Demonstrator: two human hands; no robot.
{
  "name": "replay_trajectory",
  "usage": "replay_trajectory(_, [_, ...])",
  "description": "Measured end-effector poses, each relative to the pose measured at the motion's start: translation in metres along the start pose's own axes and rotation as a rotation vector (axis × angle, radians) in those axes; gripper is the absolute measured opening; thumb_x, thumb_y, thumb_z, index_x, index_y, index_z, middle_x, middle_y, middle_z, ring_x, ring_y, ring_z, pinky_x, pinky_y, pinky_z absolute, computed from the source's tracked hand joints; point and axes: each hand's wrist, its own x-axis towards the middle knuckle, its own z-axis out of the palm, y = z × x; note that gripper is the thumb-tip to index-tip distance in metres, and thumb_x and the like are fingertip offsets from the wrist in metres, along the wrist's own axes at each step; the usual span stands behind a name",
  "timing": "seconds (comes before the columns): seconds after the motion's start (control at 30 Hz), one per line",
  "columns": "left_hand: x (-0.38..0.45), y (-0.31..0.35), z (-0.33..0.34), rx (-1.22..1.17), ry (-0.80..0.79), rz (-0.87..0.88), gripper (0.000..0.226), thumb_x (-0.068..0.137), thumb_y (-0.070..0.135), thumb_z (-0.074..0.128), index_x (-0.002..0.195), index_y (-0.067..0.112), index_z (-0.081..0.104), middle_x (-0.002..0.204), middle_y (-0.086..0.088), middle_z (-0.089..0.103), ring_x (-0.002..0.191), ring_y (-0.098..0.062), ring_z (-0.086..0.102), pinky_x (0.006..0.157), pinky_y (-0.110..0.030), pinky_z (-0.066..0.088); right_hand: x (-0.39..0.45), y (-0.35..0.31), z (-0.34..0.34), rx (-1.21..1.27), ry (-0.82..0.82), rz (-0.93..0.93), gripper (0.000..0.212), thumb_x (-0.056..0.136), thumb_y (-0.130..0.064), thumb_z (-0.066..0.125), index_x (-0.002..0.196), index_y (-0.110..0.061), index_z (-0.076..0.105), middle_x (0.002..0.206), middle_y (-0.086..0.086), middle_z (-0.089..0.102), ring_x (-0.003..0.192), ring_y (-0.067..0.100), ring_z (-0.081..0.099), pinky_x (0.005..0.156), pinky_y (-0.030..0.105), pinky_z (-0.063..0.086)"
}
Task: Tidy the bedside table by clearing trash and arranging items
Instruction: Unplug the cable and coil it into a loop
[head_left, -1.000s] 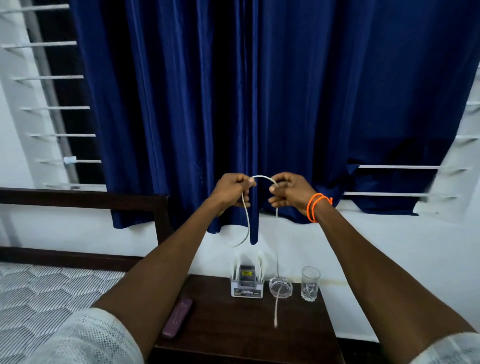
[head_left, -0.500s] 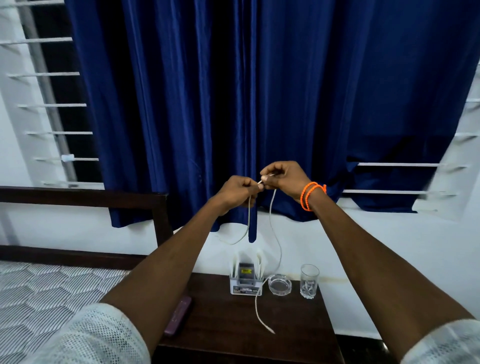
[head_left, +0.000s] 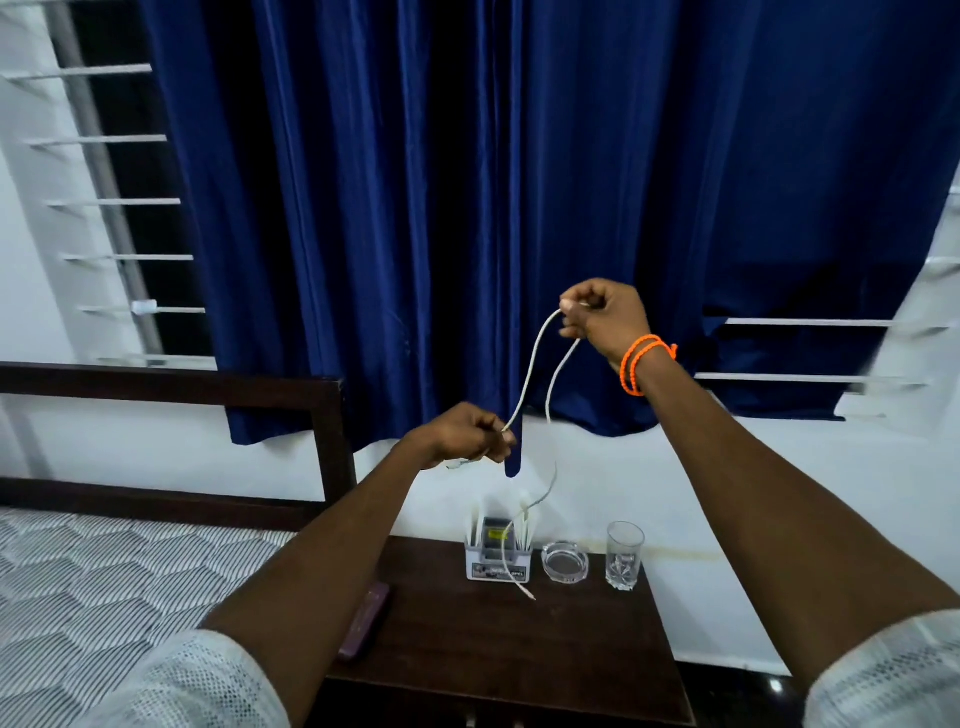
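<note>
The white cable (head_left: 524, 387) hangs in the air above the surface (head_left: 467, 649), pinched at one spot by the raised right hand (head_left: 602, 317) and lower down by the left hand (head_left: 465, 434), its loose tail dangling toward the organiser box (head_left: 497, 558). It looks light, limp and thin, likely to swing and tangle. Hold it close to the hands' pinch points and gather short loops, I judge, keeping the tail clear of the fragile glass (head_left: 623, 556).

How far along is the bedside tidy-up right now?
Done: the holder box, ashtray and glass stand in a row at the table's back edge. In hand: left hand and right hand both grip the white cable, its tail dangling. Left: finish coiling it.
</note>
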Motion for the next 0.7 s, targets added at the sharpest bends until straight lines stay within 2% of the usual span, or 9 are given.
replay_trajectory(0.07, [-0.002,0.002,-0.005,0.0,0.034,0.028,0.014,0.099,0.017,0.065,0.097,0.006,0.073,0.086,-0.003,0.077,0.089,-0.018,0.075,0.061,-0.019,0.046,0.001,0.008,-0.006,-0.02,0.03,0.048,0.006,0.093,-0.006,0.065,0.088,-0.009,0.068,0.074,0.005,0.063,0.065,0.017,0.064,0.06,0.03,0.06])
replay_trajectory(0.17, [-0.004,0.01,-0.011,-0.11,0.074,0.091,0.017,0.102,0.019,0.061,0.095,0.009,0.073,0.082,-0.005,0.074,0.077,-0.018,0.072,0.068,-0.024,0.052,-0.002,0.024,-0.012,-0.031,0.02,0.174,0.009,0.095,-0.009,0.061,0.089,-0.014,0.066,0.078,0.009,0.063,0.066,0.021,0.064,0.056,0.034,0.059])
replay_trajectory(0.23, [-0.005,0.019,-0.014,-0.194,0.118,0.125,0.02,0.104,0.02,0.057,0.097,0.01,0.073,0.078,-0.004,0.069,0.069,-0.016,0.065,0.069,-0.026,0.055,-0.006,0.039,-0.014,-0.047,-0.02,0.276,0.009,0.096,-0.007,0.059,0.102,-0.012,0.063,0.081,0.009,0.061,0.066,0.025,0.064,0.058,0.039,0.059])
replay_trajectory(0.3, [-0.005,0.029,-0.014,-0.23,0.181,0.172,0.024,0.106,0.024,0.054,0.099,0.011,0.073,0.073,-0.001,0.064,0.062,-0.014,0.06,0.062,-0.023,0.052,-0.011,0.056,-0.012,-0.096,-0.082,0.356,0.026,0.095,-0.003,0.058,0.121,-0.01,0.056,0.085,0.008,0.06,0.07,0.027,0.063,0.064,0.044,0.06])
replay_trajectory(0.4, [-0.004,0.046,-0.012,-0.314,0.25,0.221,0.026,0.106,0.026,0.054,0.101,0.01,0.074,0.069,0.001,0.06,0.056,-0.012,0.054,0.059,-0.024,0.052,-0.022,0.073,-0.005,-0.165,-0.16,0.418,0.044,0.093,0.0,0.06,0.135,-0.013,0.051,0.108,0.011,0.056,0.08,0.027,0.062,0.069,0.049,0.06])
replay_trajectory(0.47, [-0.001,0.056,-0.008,-0.375,0.271,0.231,0.027,0.105,0.027,0.055,0.102,0.009,0.074,0.066,0.002,0.057,0.053,-0.01,0.05,0.059,-0.027,0.052,-0.031,0.076,0.002,-0.224,-0.21,0.404,0.052,0.093,-0.002,0.062,0.14,-0.018,0.049,0.123,0.004,0.047,0.095,0.032,0.063,0.066,0.045,0.06])
replay_trajectory(0.53, [0.003,0.066,-0.002,-0.412,0.285,0.224,0.028,0.105,0.028,0.056,0.103,0.007,0.074,0.065,0.001,0.055,0.052,-0.009,0.047,0.057,-0.025,0.05,-0.039,0.075,0.008,-0.266,-0.259,0.338,0.056,0.092,-0.006,0.065,0.142,-0.023,0.048,0.127,-0.001,0.043,0.107,0.035,0.062,0.063,0.043,0.061])
replay_trajectory(0.6, [0.006,0.074,0.003,-0.431,0.301,0.196,0.028,0.104,0.029,0.057,0.104,0.008,0.076,0.065,0.002,0.054,0.051,-0.008,0.046,0.054,-0.024,0.048,-0.044,0.072,0.015,-0.243,-0.275,0.228,0.055,0.091,-0.007,0.066,0.139,-0.028,0.051,0.132,-0.004,0.048,0.106,0.033,0.065,0.062,0.041,0.062])
replay_trajectory(0.7, [0.008,0.08,0.008,-0.444,0.313,0.146,0.028,0.104,0.028,0.057,0.102,0.009,0.077,0.063,0.002,0.053,0.05,-0.007,0.044,0.051,-0.022,0.045,-0.048,0.06,0.024,-0.106,-0.301,0.112,0.05,0.091,-0.005,0.062,0.13,-0.037,0.056,0.13,-0.002,0.062,0.088,0.027,0.071,0.059,0.035,0.059])
